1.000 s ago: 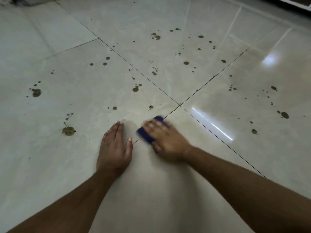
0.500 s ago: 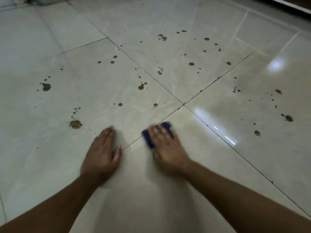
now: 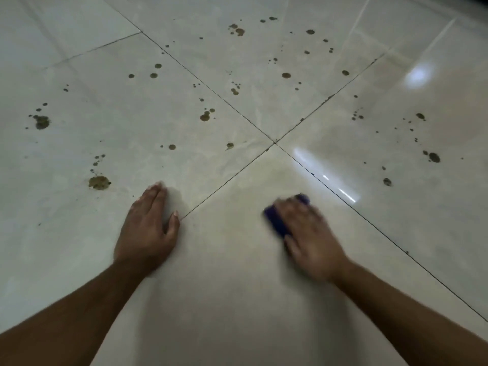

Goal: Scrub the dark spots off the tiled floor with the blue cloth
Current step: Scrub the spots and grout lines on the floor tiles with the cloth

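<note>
A person's bare left hand (image 3: 148, 228) lies flat, palm down, fingers together and pointing forward, thumb held slightly apart at the side. The forearm runs back toward the lower left corner. The bare right hand (image 3: 309, 236), blurred, presses palm down with fingers spread forward and angled a little to the left. Its forearm stretches back to the lower right, both arms extended and well apart.
</note>
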